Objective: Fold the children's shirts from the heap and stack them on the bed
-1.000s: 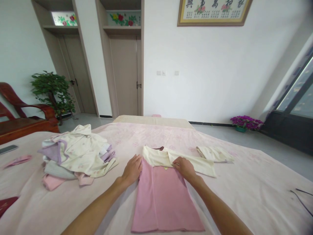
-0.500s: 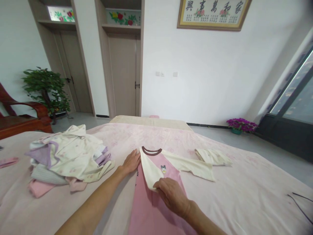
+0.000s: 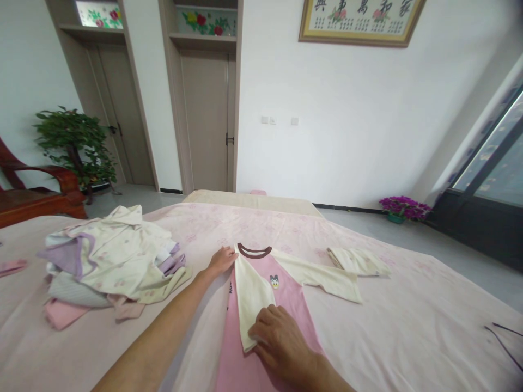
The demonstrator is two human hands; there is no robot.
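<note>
A child's pink long-sleeved shirt (image 3: 288, 299) with cream sleeves, a brown collar and a cartoon duck print lies spread out before me. Its left-hand sleeve (image 3: 254, 277) is folded down over the front, while the other sleeve (image 3: 327, 277) stretches out to the right. My left hand (image 3: 223, 260) rests at the shoulder beside the collar, fingers closed on the cloth there. My right hand (image 3: 281, 337) is curled around the cuff end of the folded sleeve, its fingertips partly hidden. The shirt's lower part runs out of view beneath my right arm.
A loose heap of clothes (image 3: 118, 261) lies on the left of the pink bedspread (image 3: 408, 326). A folded cream garment (image 3: 359, 262) is at the right, beyond the outstretched sleeve. Thin dark cords or glasses arms (image 3: 504, 343) show at the right edge.
My right hand has moved toward me, drawing the sleeve down straighter along the shirt front. My left hand stays at the shoulder. The camera view has shifted slightly.
</note>
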